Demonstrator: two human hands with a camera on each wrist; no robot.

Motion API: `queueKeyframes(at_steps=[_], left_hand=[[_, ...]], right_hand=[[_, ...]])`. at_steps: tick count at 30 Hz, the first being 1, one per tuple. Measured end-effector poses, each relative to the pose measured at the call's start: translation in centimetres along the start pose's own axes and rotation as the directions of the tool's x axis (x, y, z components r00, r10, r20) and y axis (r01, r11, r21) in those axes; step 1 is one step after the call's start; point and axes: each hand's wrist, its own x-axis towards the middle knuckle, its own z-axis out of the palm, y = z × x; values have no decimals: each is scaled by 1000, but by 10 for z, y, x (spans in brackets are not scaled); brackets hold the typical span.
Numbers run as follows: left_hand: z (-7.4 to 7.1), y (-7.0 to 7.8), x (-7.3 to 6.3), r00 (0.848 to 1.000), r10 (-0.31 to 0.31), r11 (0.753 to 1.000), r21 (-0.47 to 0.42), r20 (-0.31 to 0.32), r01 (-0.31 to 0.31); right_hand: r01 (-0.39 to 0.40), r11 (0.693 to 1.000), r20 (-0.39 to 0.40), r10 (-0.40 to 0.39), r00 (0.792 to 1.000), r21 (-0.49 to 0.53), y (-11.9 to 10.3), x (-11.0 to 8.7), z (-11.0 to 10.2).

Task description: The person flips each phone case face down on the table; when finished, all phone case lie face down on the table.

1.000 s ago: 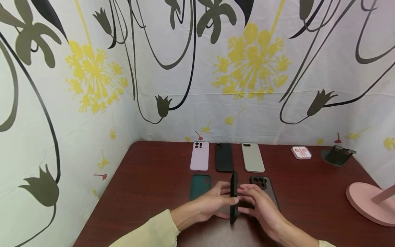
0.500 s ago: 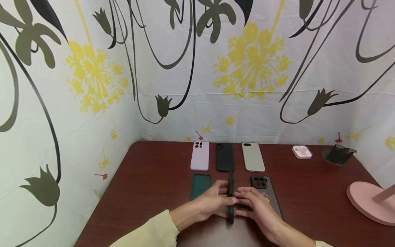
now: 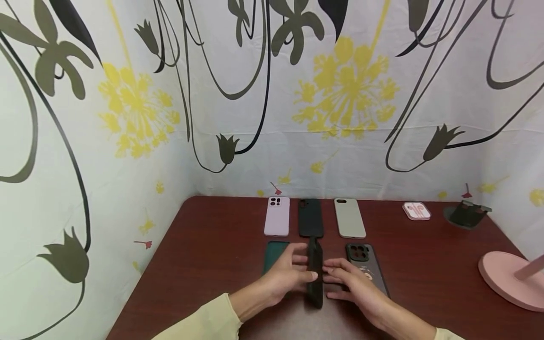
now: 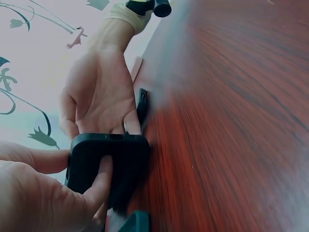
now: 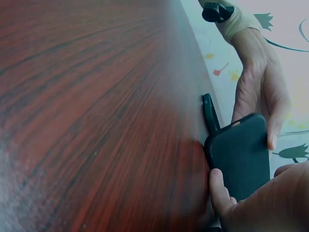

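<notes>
A black phone case (image 3: 315,278) stands on its long side above the table's near middle, slightly tilted. My left hand (image 3: 280,278) grips it, with the thumb across its near edge and the fingers on its left side. In the left wrist view, a left fingertip (image 4: 105,164) presses the dark face of the case. On the other side, my right hand (image 3: 354,285) is beside the case with loosely bent fingers. One right finger (image 5: 218,186) lies at the case's edge in the right wrist view. Whether all its fingertips touch is hard to tell.
Lilac (image 3: 277,217), dark (image 3: 310,218) and pale grey (image 3: 350,218) phone cases lie in a back row. A green case (image 3: 274,255) and a smoky black-rimmed case (image 3: 374,274) flank the hands. Farther right are an earphone box (image 3: 416,211), a dark stand (image 3: 467,215) and a pink base (image 3: 510,281).
The black phone case has shifted slightly left and turned, so more of its right face shows. The left hand moved with it; the right hand stays close beside it.
</notes>
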Motion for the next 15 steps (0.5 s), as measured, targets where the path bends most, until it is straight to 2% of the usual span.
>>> queueKeyframes(at_steps=[6, 9, 15], left_hand=[[-7, -2, -3, 999, 41, 996, 76, -27, -39], [-11, -5, -4, 999, 41, 996, 86, -26, -39], [-12, -9, -5, 999, 29, 994, 105, -37, -25]], right_hand=[[-3, 1000, -3, 3, 1000, -15, -1, 0, 1], [2, 1000, -5, -3, 1000, -23, -1, 0, 2], [10, 1000, -59, -11, 998, -3, -1, 0, 4]])
